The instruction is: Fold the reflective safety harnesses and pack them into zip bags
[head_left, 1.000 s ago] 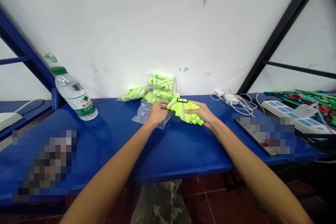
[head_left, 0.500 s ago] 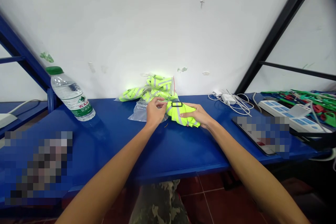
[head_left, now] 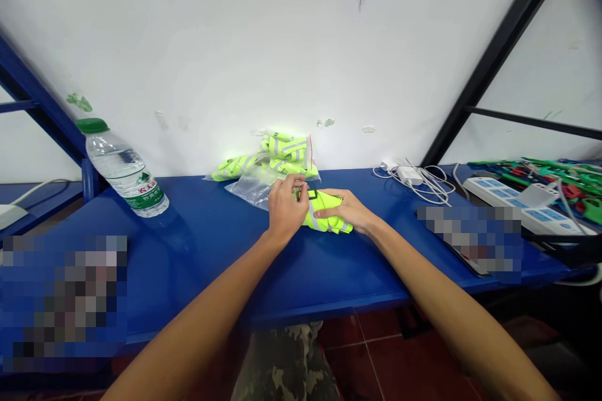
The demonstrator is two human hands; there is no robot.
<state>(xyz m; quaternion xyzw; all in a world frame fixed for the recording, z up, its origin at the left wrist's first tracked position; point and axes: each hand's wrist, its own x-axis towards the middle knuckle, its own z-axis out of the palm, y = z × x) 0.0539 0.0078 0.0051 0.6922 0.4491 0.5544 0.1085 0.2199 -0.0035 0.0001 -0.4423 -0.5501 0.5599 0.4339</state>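
A bundled neon-yellow reflective vest (head_left: 324, 203) with grey stripes and a black buckle lies above the blue table at the middle. My right hand (head_left: 352, 210) is closed round its right end, thumb on the near side and fingers behind. My left hand (head_left: 288, 207) has its fingers curled and pinched at the left end, beside the buckle; the fingertips partly hide what they grip. Just behind my left hand lies a clear plastic bag (head_left: 249, 188). Several more yellow reflective bundles in clear bags (head_left: 285, 147) are heaped against the wall.
On the left stands a water bottle (head_left: 126, 169) with a green cap. A white charger with a coiled cable (head_left: 409, 175) lies at the back right. Farther right are a power strip (head_left: 522, 203) and tangled green and red straps (head_left: 564, 185). Two blurred-out patches cover items on the table.
My left hand has moved right and slightly nearer, its fingers now curled over the left end of the vest by the buckle. My right hand keeps its hold, and the bundle has shifted slightly.
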